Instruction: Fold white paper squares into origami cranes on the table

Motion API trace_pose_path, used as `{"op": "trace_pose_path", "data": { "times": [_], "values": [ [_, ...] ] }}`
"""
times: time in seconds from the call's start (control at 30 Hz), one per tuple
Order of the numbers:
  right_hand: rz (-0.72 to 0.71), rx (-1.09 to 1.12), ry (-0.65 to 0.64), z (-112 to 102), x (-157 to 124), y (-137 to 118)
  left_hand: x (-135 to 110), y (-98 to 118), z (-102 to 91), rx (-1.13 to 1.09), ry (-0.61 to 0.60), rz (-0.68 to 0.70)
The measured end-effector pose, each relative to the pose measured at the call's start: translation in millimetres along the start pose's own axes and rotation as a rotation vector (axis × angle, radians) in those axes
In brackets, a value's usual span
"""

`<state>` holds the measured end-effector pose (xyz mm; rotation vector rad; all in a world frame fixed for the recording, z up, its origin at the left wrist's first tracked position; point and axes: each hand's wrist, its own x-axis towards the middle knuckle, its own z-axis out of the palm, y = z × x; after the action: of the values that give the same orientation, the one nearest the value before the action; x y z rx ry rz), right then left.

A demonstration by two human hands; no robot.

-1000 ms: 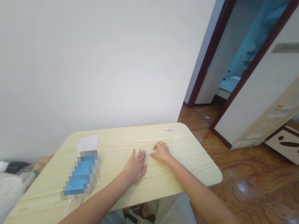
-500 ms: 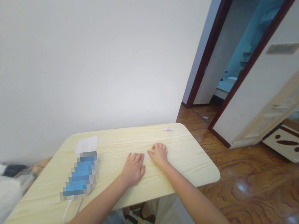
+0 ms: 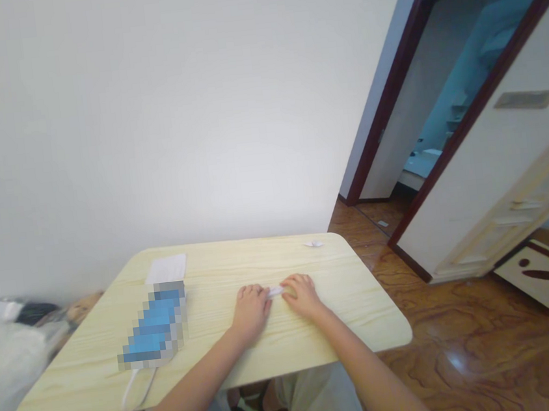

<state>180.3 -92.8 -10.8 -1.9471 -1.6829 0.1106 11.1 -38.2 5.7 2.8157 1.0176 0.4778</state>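
The left hand [image 3: 251, 312] and right hand [image 3: 304, 297] sit curled on the tabletop [image 3: 97, 381], their fingertips closing on a small folded paper strip [image 3: 274, 291] from either side. The strip lies between them, near the middle of the tabletop and nearer the near edge than the far one. The tabletop is pale, straight-grained wood with rounded corners, and open room stretches right of the hands. Toward the far left corner lies a flat white sheet [image 3: 166, 268], with a pixelated blue object [image 3: 157, 324] just nearer and a white cord [image 3: 135, 388] trailing over the near edge. A tiny folded paper piece [image 3: 313, 244] sits by the far edge.
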Motion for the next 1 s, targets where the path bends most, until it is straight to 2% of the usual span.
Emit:
{"op": "trace_pose_path", "data": {
  "times": [0.17,0.33,0.57,0.73,0.87,1.0],
  "values": [
    [0.021,0.008,-0.027,-3,4,-7,10,-4,-2.9,-0.068,-0.015,-0.08],
    [-0.044,0.123,-0.063,-8,10,-12,10,-12,-7.7,-0.068,-0.018,-0.027],
    [0.007,0.444,0.036,0,31,-22,15,-24,-6.5,-0.006,0.028,0.042],
    [0.057,0.773,0.103,9,55,-28,24,-36,-7.7,-0.026,0.181,0.012],
    [0.054,1.084,0.134,14,70,-37,36,-43,-7.3,-0.244,0.318,-0.092],
    [0.054,0.94,0.196,18,74,-43,50,-46,-4.7,-0.671,0.363,-0.287]
  ]
}}
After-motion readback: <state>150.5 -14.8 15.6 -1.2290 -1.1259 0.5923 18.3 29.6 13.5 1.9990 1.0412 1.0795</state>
